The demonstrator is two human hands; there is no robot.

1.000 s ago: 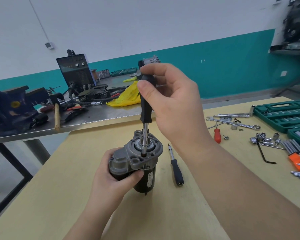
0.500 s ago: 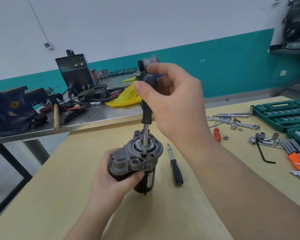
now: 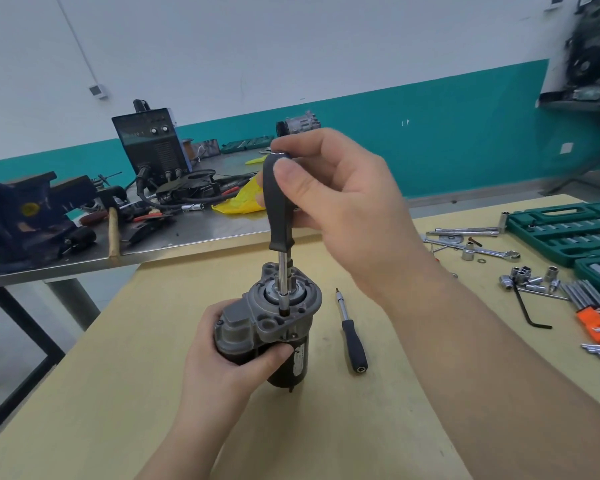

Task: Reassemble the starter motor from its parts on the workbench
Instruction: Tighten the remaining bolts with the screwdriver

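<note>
My left hand [image 3: 222, 355] grips the motor [image 3: 274, 327]; right hand [image 3: 329, 206] pinches the screwdriver [image 3: 278, 206]. A spare driver [image 3: 352, 336] lies just right of the motor.

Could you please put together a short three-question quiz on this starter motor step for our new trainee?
1. True or false: the left hand grips the starter motor, which stands upright on the wooden bench.
2. What does the right hand hold? A) the hex key B) the black-handled driver C) the combination wrench
3. Fill in: the spare driver lies on the bench to the motor's ____.

Key
1. True.
2. B: the black-handled driver, its tip down in the motor's end housing.
3. Right.
</note>
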